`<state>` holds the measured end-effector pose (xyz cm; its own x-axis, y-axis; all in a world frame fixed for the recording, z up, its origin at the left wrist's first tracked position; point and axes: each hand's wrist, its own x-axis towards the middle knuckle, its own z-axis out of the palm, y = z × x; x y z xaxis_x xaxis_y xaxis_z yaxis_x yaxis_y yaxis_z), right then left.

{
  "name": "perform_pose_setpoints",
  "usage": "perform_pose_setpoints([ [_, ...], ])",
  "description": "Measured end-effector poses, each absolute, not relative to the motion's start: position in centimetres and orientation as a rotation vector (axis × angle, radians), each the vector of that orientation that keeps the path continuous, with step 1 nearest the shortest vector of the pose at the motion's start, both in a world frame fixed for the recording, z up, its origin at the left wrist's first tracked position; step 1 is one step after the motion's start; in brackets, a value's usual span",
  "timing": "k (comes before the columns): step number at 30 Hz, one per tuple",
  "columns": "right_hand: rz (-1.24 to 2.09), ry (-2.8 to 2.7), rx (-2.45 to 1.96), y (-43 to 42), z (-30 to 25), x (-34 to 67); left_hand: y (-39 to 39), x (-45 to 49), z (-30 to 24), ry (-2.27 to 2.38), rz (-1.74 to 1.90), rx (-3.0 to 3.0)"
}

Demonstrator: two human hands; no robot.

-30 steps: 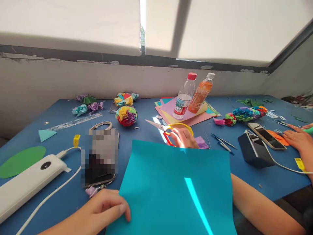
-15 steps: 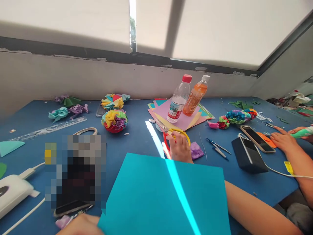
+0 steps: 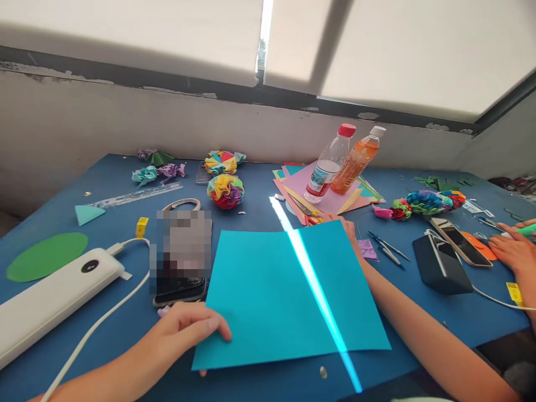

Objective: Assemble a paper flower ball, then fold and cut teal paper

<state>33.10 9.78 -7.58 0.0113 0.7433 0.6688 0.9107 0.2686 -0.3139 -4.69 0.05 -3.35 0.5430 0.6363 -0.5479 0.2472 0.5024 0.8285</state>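
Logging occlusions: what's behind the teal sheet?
Behind the sheet, parts of the right hand and scissors show past its far edge; the rest is covered, so the grip is unclear.

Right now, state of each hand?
Left hand: closed on the blue sheet, left edge.
Right hand: at the scissors, mostly hidden behind the sheet; grip cannot be told.

Blue desk [image 3: 117,218] stood by a pale wall [image 3: 167,125], paint chipped along dark window frame [image 3: 167,78]. Pale blinds [image 3: 125,33] were down, daylight in narrow gap [image 3: 264,22], diagonal shadow [image 3: 333,42] on right one. Sun streak [image 3: 352,373] hit desk.
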Motion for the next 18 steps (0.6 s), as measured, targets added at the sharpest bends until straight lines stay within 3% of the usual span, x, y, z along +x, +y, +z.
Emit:
perform_pose_setpoints([
  [7, -0.406, -1.619, -1.646, 0.9, 1.9, 32.1, -0.5, -4.5, -3.7, 0.988, 0.362, 1.027],
  [12, -0.27, -2.385, -1.341, -6.6, -1.0, 26.2, -0.9, -4.0, -3.4, 0.95, 0.37, 0.762],
  [18, -0.139, -2.349, -1.215, -9.4, -5.3, 23.2, -2.0, -4.0, -3.4, 0.828, 0.238, 0.84],
])
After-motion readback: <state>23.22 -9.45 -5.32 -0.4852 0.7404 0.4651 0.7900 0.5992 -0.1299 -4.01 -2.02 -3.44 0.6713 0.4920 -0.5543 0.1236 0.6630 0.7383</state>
